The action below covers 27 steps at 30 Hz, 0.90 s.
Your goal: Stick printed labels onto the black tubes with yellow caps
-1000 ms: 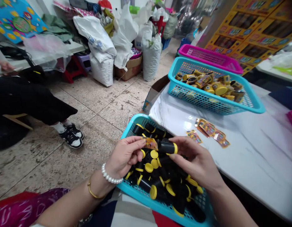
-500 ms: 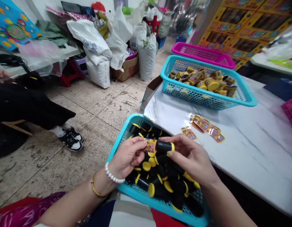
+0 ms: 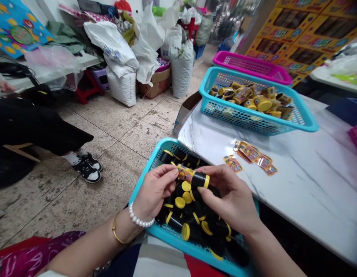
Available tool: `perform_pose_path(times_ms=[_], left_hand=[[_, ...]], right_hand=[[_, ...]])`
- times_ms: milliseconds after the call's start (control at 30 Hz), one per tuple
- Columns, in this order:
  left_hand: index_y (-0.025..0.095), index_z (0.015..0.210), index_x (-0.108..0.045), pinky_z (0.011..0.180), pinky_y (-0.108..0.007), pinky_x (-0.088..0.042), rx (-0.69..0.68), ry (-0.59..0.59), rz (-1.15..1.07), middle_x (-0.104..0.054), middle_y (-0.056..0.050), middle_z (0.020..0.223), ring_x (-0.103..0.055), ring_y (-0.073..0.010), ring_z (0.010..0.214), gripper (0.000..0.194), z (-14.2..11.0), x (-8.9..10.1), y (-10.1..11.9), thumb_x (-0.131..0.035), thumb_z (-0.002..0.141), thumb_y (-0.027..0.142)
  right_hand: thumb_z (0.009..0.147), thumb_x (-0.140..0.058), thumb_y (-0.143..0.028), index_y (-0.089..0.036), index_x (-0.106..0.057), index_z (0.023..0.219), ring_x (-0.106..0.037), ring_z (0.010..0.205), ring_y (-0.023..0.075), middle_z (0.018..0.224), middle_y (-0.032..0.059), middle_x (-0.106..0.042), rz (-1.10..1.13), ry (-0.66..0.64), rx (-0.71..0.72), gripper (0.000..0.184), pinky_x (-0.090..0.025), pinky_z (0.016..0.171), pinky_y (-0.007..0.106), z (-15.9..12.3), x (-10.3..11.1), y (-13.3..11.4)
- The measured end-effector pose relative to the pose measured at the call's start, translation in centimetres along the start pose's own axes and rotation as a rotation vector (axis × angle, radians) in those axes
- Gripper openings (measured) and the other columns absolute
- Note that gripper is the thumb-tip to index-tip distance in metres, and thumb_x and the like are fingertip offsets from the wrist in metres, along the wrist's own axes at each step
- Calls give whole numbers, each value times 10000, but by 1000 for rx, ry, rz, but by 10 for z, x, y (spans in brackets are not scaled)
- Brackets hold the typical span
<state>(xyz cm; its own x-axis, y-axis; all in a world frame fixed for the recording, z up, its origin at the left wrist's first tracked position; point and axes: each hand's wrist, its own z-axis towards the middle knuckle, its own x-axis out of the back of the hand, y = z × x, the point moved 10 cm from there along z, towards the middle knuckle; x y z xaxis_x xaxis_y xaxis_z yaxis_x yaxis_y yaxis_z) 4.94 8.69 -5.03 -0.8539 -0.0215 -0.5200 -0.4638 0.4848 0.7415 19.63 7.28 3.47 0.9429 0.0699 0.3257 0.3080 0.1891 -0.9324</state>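
Note:
Both hands hold one small black tube with a yellow cap (image 3: 199,179) above a turquoise basket (image 3: 149,166) on my lap. My left hand (image 3: 155,190) pinches an orange-yellow sticker (image 3: 184,172) against the tube's left end. My right hand (image 3: 228,200) grips the tube near its yellow cap, fingers curled round it. The basket below is full of several more black tubes with yellow caps (image 3: 185,215).
A marble-look table (image 3: 305,184) on the right carries loose stickers (image 3: 255,157), a second turquoise basket (image 3: 308,123) of labelled tubes and a pink basket (image 3: 253,67). White sacks (image 3: 123,57) and boxes stand behind on the tiled floor. Another person's leg and shoe (image 3: 86,167) are at left.
The sticker has been pressed further round the tube, and the tube has tilted, its cap end now lower. Both hands stay over the basket.

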Motion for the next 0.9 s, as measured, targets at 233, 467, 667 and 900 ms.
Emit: perform_pose_path(times_ms=[233, 467, 667, 900], left_hand=[[154, 1066, -619, 508, -198, -453, 11, -332, 351, -614, -23, 792, -553, -95, 611, 386, -3, -24, 10, -731, 737, 322], [140, 928, -649, 561, -199, -453, 72, -419, 333, -642, -2, 691, -569, -83, 580, 295, 2, -46, -3, -768, 696, 278], [210, 1170, -596, 556, -227, -481, 136, -435, 255, -689, -38, 829, -618, -116, 626, 437, -1, -45, -13, -700, 770, 352], [166, 1041, -675, 688, -215, -485, -115, -314, 476, -688, -68, 958, -619, -129, 776, 295, -2, -42, 5, -675, 796, 330]], right_hand=[[786, -672, -139, -252, -612, 1069, -660, 954, 202, 1053, 55, -664, -130, -58, 146, 311, -577, 812, 321, -7, -2, -8], [776, -683, -96, -279, -639, 1151, -646, 926, 183, 1042, 55, -644, -376, -19, 368, 420, -557, 785, 293, -12, 4, -27], [766, -680, -69, -281, -597, 1229, -646, 969, 212, 1081, 67, -667, -455, 37, 443, 516, -556, 830, 340, -25, 6, -27], [791, -692, -191, -241, -681, 980, -666, 706, 164, 832, 26, -700, -233, 119, 121, 196, -572, 641, 286, -13, 3, 2]])
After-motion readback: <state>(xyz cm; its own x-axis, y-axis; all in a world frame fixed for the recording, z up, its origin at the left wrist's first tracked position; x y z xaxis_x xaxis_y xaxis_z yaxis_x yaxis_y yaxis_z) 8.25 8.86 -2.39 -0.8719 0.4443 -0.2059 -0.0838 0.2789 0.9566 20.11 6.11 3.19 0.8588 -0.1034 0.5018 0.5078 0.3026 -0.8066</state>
